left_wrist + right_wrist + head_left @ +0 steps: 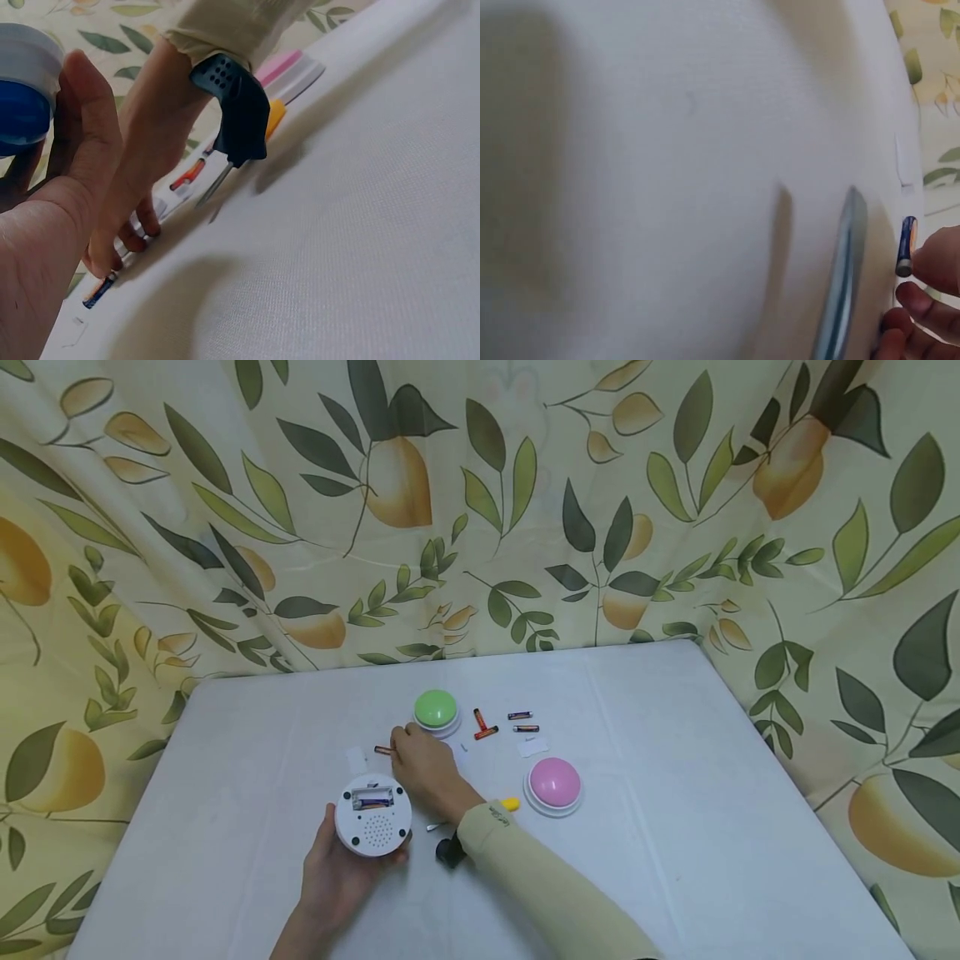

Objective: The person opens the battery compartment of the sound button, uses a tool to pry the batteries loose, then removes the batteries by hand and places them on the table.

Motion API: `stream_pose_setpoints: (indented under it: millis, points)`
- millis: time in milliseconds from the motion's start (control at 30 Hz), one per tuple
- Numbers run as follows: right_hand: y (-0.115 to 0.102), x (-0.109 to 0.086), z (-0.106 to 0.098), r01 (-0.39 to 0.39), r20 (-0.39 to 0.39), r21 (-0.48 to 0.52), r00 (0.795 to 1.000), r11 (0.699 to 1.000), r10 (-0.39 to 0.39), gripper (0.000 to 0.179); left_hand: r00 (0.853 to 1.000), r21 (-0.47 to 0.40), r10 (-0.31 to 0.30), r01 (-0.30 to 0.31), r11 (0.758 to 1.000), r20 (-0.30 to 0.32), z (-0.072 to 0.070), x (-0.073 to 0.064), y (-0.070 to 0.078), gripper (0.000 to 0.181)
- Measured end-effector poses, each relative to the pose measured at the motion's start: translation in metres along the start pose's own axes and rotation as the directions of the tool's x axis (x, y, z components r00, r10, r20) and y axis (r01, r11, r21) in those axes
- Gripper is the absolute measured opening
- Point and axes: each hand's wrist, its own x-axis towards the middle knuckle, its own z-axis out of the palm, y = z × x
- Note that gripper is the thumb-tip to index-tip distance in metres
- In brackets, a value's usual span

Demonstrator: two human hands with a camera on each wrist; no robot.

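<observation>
My left hand (pixel 337 864) holds a round white push-button light (pixel 375 835) with its underside up. Its battery compartment (pixel 372 792) lies uncovered, with a battery (pixel 372 803) in the lower part. The left wrist view shows its blue dome (pixel 22 116) facing down. Reaching across to the left, my right hand (pixel 427 768) pinches one end of a small orange and dark blue battery (pixel 382 750), low over the table. Just beyond those fingers stands a green-domed button (pixel 435 708). Under the right forearm lies a screwdriver with a yellow handle (pixel 511 804) and metal shaft (pixel 840 277).
A pink-domed button (pixel 555 782) stands to the right. Several loose batteries (pixel 486 732) lie behind it, near a small white piece (pixel 533 746). Another white piece (pixel 356 761) is behind the held button. A black wrist camera (pixel 450 852) hangs beneath the right sleeve. Patterned curtain surrounds the white table (pixel 660 843).
</observation>
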Motion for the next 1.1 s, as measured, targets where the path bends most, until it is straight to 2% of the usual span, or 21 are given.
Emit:
stream_pose_setpoints:
  millis: [333,500,567,667,800,933,1100]
  points:
    - [0.011,-0.012,-0.008,-0.013,-0.069,0.164,0.997,0.986,0.025,0.018,1.000,0.007,0.004,-0.004,1.000,0.010,-0.001,0.003,0.000,0.060]
    - [0.015,-0.017,-0.016,0.031,-0.074,0.263,0.997,0.964,-0.012,0.017,1.000,0.024,-0.004,0.005,1.000,-0.014,0.000,0.004,0.000,0.058]
    - [0.017,-0.020,-0.020,0.070,-0.058,0.328,0.997,0.942,-0.054,0.018,1.000,0.031,-0.004,0.005,1.000,-0.018,-0.001,0.004,0.000,0.058]
    - [0.021,-0.024,-0.025,0.117,-0.021,0.436,0.993,0.892,-0.120,0.020,1.000,0.047,-0.004,0.006,0.999,-0.029,-0.002,0.005,0.000,0.058]
    - [0.024,-0.029,-0.031,0.137,-0.007,0.552,0.987,0.823,-0.160,0.022,0.999,0.065,-0.020,0.022,0.998,-0.041,-0.004,0.007,0.001,0.058]
    - [0.025,-0.035,-0.038,0.168,-0.043,0.624,0.983,0.764,-0.181,0.022,0.999,0.078,-0.017,0.019,0.997,-0.032,-0.004,0.008,0.003,0.060]
    - [0.024,-0.043,-0.044,0.259,-0.148,0.655,0.965,0.710,-0.215,0.020,0.998,0.096,-0.016,0.022,0.995,-0.055,-0.001,0.008,0.007,0.059]
